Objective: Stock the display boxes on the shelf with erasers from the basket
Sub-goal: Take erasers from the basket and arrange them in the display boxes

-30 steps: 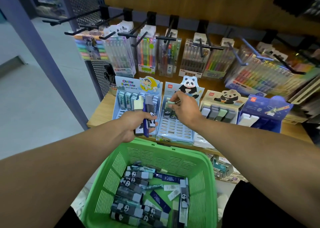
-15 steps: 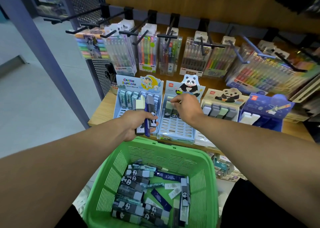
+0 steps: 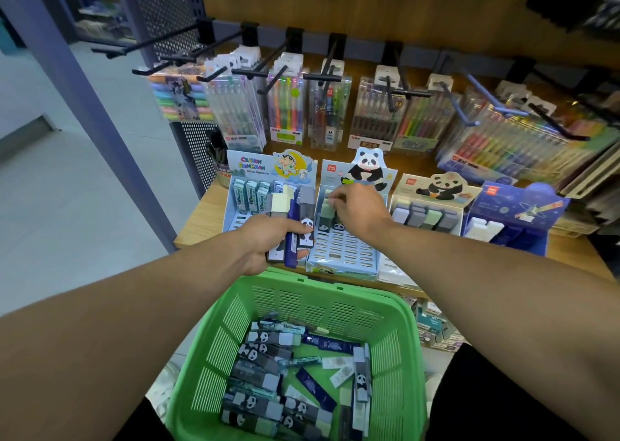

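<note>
A green plastic basket (image 3: 396, 313) sits low in front of me with several panda-sleeved erasers (image 3: 265, 363) lying loose inside. My left hand (image 3: 265, 242) grips a bundle of several erasers (image 3: 295, 216) upright over the front of the Crayon Shin-chan display box (image 3: 241, 179). My right hand (image 3: 359, 209) reaches into the back row of the tall-panda display box (image 3: 349, 249), its fingertips pinching the top of a pale green eraser (image 3: 326, 211) standing there beside another panda eraser. Most of that box's slotted floor is bare.
To the right stand a lying-panda box (image 3: 432, 212) with a row of pastel erasers and a dark blue space-themed box (image 3: 513, 212). Pen packs (image 3: 288, 105) hang on black hooks (image 3: 322, 76) jutting out above the boxes. A grey post (image 3: 84, 105) rises at left.
My right hand has shifted slightly back and down, setting the green eraser into the back row of the tall-panda box. My left hand still holds its bundle in about the same place.
</note>
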